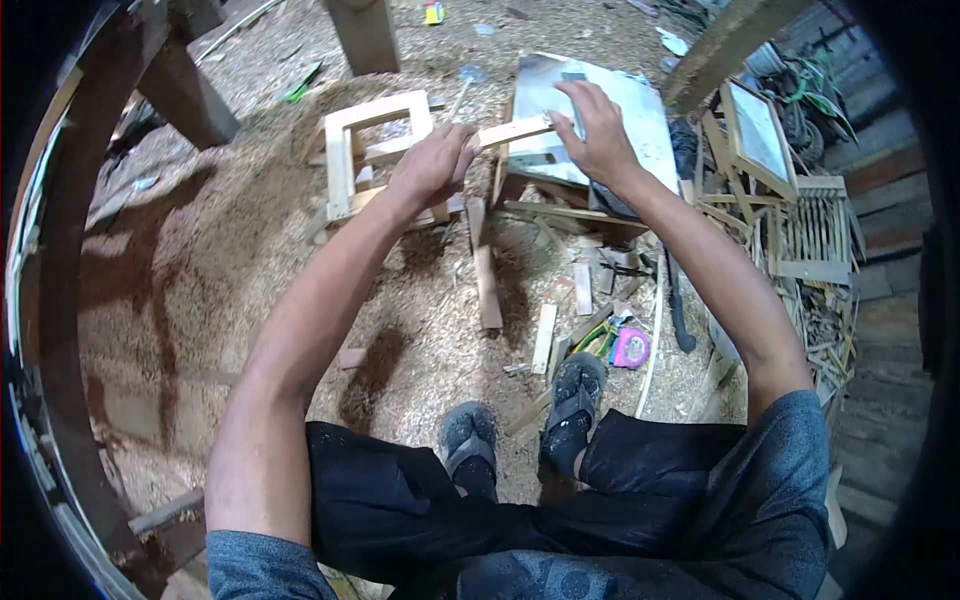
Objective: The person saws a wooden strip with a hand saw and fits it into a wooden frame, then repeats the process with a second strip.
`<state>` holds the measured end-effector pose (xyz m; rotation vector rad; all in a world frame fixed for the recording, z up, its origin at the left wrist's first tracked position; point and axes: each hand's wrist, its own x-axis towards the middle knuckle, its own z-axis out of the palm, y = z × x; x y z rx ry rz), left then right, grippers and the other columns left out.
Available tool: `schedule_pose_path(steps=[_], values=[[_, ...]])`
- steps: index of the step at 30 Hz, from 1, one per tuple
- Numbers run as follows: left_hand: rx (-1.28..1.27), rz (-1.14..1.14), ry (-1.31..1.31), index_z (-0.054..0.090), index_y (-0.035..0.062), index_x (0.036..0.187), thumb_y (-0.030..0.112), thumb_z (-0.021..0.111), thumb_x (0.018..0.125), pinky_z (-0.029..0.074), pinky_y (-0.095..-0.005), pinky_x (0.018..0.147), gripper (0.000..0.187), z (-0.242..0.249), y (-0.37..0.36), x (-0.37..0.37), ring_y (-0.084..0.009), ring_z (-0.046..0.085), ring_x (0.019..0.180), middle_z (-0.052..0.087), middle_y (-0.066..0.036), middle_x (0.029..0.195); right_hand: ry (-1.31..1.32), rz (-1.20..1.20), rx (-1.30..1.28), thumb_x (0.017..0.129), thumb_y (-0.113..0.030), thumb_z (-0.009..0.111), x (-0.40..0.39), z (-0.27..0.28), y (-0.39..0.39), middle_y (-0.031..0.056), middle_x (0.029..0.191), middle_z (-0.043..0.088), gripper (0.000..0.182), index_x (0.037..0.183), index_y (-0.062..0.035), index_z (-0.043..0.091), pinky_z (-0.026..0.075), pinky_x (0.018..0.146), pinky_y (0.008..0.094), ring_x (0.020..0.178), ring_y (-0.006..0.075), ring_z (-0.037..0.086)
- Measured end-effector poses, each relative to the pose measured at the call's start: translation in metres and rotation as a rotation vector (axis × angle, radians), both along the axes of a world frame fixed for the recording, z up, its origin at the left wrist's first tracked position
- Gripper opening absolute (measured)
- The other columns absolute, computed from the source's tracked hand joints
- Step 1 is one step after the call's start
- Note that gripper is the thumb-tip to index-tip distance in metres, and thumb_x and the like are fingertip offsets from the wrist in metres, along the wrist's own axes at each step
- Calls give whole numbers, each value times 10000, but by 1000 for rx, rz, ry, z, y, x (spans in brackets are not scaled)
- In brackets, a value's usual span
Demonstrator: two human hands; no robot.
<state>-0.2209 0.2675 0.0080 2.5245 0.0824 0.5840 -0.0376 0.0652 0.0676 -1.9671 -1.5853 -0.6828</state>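
Note:
My left hand (435, 168) is wrapped round a short pale wooden strip (515, 131), which it holds out over the shavings. At the strip's right end is my right hand (598, 130), thumb right at the tip and fingers stretched apart above it. Behind my left hand lies a small rectangular wooden frame (338, 160). A white-topped board (645, 135) sits beneath my right hand. Under the strip a narrow piece of wood (485, 275) points toward my feet.
Wood shavings (230, 260) cover the ground. Near my feet are a pink tape measure (630, 347), a dark curved-handled tool (682, 325) and loose wood offcuts (544, 338). Wooden posts (362, 35) rise ahead. A framed pane (757, 130) leans among wood scraps on the right.

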Motion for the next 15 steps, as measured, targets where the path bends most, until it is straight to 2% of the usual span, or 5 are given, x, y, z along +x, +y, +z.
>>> schedule_pose_path(steps=[5,8,9,11,15], values=[[-148,39,16,558,-5,1064,294,423,1037,475,-520,848,329,2,-38,28,-453,597,967,608,-257,1009,230,-177,-385,919,-382,657,-8,-20,-73,181,1044,612,406,1078,-18,572,455,883,453,973,342,599],[-202,70,67,562,0,1097,313,413,1046,463,-524,853,350,1,-59,45,-459,595,967,610,-276,1015,133,-318,-449,828,-493,728,-39,-28,-87,180,1048,603,608,1166,-25,538,459,861,469,955,332,597],[-225,50,71,564,-1,1123,311,422,1046,464,-513,858,351,1,-70,54,-458,598,965,617,-283,1018,-32,-334,-486,842,-446,719,-49,-34,-96,201,1096,597,588,1201,-26,517,471,872,456,994,354,606],[-203,34,48,560,14,1135,334,433,1043,467,-522,849,356,0,-74,60,-458,598,965,606,-268,1034,77,-327,-533,858,-291,714,-43,-38,-96,224,1060,616,500,1216,-23,492,491,842,479,984,402,624],[-198,55,31,559,39,1145,362,466,1035,476,-518,832,354,6,-74,73,-456,599,965,605,-257,1052,431,-308,-370,867,-100,645,-27,-11,-101,267,945,637,400,1214,-1,473,499,786,537,898,484,623]])
